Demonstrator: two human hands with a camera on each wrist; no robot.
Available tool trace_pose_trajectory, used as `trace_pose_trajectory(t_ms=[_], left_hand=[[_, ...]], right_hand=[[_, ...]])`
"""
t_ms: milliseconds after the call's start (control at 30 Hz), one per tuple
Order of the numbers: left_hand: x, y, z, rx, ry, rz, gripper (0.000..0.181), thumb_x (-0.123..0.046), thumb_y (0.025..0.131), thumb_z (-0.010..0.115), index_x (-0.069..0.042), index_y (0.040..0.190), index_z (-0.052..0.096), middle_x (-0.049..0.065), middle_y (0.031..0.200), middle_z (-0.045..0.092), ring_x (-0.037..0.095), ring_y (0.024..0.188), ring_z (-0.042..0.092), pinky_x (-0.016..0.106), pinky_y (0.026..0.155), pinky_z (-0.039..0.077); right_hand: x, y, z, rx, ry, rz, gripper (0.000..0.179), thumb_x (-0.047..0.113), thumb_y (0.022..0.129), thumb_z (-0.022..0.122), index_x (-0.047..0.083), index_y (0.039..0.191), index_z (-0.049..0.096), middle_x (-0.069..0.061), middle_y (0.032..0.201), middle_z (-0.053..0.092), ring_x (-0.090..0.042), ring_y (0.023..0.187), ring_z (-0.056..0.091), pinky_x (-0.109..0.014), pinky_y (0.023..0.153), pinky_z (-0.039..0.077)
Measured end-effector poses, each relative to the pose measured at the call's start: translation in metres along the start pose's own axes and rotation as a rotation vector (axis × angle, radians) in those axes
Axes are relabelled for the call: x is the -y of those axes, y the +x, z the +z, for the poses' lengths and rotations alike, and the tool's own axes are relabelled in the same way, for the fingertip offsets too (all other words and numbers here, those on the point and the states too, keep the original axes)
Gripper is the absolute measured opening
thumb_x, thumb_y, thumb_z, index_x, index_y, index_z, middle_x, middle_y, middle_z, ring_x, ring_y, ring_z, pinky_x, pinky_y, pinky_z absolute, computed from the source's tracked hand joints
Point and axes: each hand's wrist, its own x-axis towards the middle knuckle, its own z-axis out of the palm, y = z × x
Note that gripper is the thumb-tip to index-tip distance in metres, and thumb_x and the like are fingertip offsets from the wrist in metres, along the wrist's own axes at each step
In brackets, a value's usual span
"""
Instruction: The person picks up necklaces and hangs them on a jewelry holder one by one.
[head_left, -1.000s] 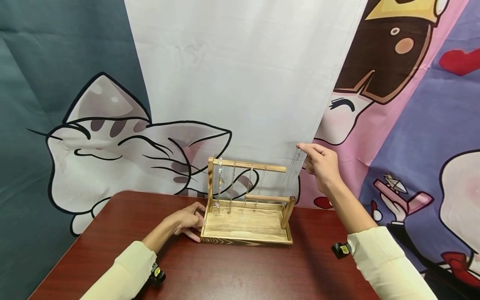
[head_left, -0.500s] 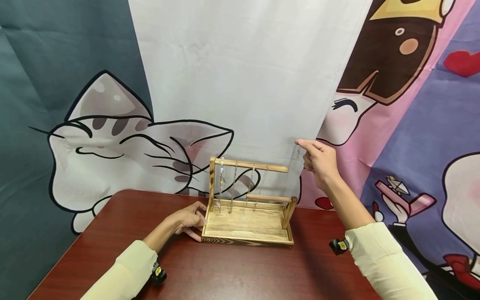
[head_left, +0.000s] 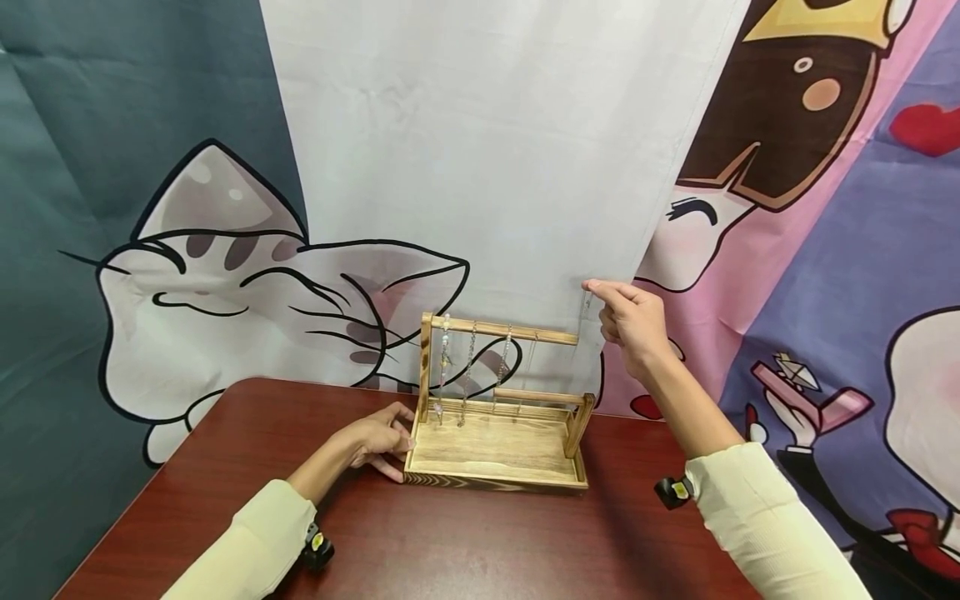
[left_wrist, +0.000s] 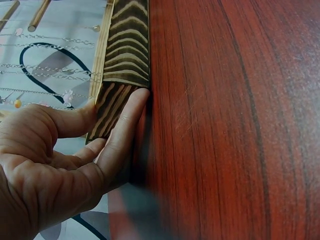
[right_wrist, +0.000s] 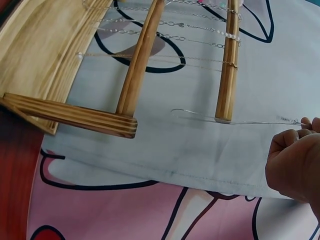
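A wooden jewelry stand [head_left: 487,450] with a tray base and two bars stands on the table. My left hand [head_left: 378,440] holds the tray's left end, thumb at the rim and fingers along the outer side, as the left wrist view shows [left_wrist: 55,160]. Several necklaces hang from the upper bar [head_left: 555,337], among them a colourful beaded one [head_left: 444,367] and a silver chain [head_left: 469,367]. Up beyond that bar's free right end, my right hand [head_left: 633,321] pinches a thin silvery necklace [right_wrist: 255,123] between thumb and index finger. Its loop dangles past the bar end in the right wrist view.
The lower bar [head_left: 543,397] sits on a short post [head_left: 577,425] at the tray's right side. A reddish-brown table [head_left: 480,542] lies under the stand. Directly behind hangs a cloth backdrop [head_left: 487,167] with cartoon drawings.
My right hand has moved slightly left with the thin necklace, closer to the upper bar's free end. The left hand keeps its hold on the tray.
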Motion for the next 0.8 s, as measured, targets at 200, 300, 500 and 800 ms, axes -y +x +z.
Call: trace_pose_trajectory(t_ms=[200, 300, 500, 800], left_hand=[[-0.001, 0.001, 0.000, 0.000, -0.004, -0.007, 0.058, 0.010, 0.101, 0.063, 0.003, 0.153, 0.038, 0.022, 0.117, 0.057, 0.032, 0.092, 0.066, 0.050, 0.069, 0.076], [-0.001, 0.000, 0.000, -0.001, -0.003, -0.009, 0.058, 0.010, 0.101, 0.064, 0.003, 0.152, 0.038, 0.022, 0.117, 0.057, 0.032, 0.092, 0.065, 0.051, 0.069, 0.076], [-0.001, -0.001, -0.001, -0.003, -0.002, -0.001, 0.059, 0.010, 0.100, 0.064, 0.003, 0.152, 0.038, 0.023, 0.117, 0.057, 0.033, 0.092, 0.064, 0.051, 0.069, 0.076], [0.000, -0.001, -0.001, -0.005, 0.002, 0.001, 0.058, 0.010, 0.101, 0.064, 0.003, 0.152, 0.038, 0.023, 0.118, 0.057, 0.032, 0.092, 0.064, 0.051, 0.069, 0.076]], right_hand=[[0.003, -0.001, 0.004, 0.006, 0.018, -0.003, 0.023, 0.017, 0.112, 0.071, 0.024, 0.097, 0.088, 0.012, 0.050, 0.036, -0.004, 0.049, 0.026, -0.032, 0.057, 0.010], [0.006, 0.000, 0.006, 0.011, 0.024, -0.007, 0.023, 0.017, 0.112, 0.071, 0.023, 0.098, 0.088, 0.012, 0.051, 0.035, -0.006, 0.050, 0.024, -0.035, 0.059, 0.009], [0.007, 0.003, 0.009, 0.017, 0.028, -0.019, 0.022, 0.017, 0.112, 0.071, 0.024, 0.098, 0.088, 0.012, 0.051, 0.036, -0.005, 0.049, 0.025, -0.033, 0.057, 0.009], [-0.003, 0.009, 0.013, 0.000, 0.027, 0.019, 0.024, 0.016, 0.112, 0.071, 0.026, 0.097, 0.088, 0.012, 0.053, 0.043, -0.002, 0.047, 0.028, -0.026, 0.054, 0.011]])
